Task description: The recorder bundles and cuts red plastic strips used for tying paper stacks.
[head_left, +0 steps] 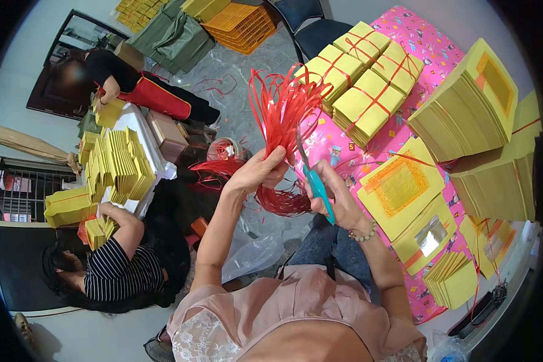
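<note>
A person seen from above holds a thick bunch of red ribbons point(286, 105) in the air, just off the left edge of a pink-covered surface point(425, 30). The left hand point(262, 169) grips the bunch near its middle, fingers pressed together around it; above them the ribbons fan out, below them they hang in a curved tail. The right hand point(333, 192) has its fingers closed around the handles of teal scissors point(319, 192), whose blades point up at the bunch's right side; whether they are biting is unclear. The cutting appears partway along: some upper strands seem to end free, others bend over in loops, and the tail looks uncut. Near the surface's far left corner, four yellow bundles point(368, 99) are already tied crosswise with red ribbon. By the near edge, a fanned pile point(449, 280) of yellow packets shows no ribbon around it, so it seems untied.
</note>
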Available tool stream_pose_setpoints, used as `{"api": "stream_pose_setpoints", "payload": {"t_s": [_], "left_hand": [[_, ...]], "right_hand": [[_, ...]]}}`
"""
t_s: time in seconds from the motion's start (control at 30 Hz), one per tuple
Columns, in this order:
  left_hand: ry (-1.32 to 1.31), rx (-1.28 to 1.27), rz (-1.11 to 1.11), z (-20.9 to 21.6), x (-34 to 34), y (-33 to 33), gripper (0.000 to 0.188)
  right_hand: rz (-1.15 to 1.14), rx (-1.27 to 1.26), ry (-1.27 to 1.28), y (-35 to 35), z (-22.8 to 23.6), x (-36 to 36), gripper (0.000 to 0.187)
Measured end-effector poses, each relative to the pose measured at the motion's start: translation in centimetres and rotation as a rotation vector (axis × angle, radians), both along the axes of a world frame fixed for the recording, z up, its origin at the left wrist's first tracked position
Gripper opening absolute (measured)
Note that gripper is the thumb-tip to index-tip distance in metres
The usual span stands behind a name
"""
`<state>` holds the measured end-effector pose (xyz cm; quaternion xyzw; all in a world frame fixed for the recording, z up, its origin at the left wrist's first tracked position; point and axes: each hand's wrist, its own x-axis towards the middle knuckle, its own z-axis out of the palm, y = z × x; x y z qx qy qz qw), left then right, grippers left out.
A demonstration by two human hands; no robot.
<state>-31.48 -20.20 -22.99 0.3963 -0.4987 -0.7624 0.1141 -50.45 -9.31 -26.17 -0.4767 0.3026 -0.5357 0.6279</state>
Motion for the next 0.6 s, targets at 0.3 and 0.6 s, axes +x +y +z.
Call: {"api": "stream_pose_setpoints", "payload": {"t_s": [0.3,0.6], "left_hand": [[0.066,0.000,-0.037,-2.6,0.6,1.8,0.048],[0.139,-0.052,-0.086,-2.6,4.1,4.2,0.055]], "right_hand": [[-0.073,0.115,-0.202,2.6,-2.9,2.2,0.033],[-0.082,-0.016,-0.217,6.3,-2.3,3.4,0.050]]}}
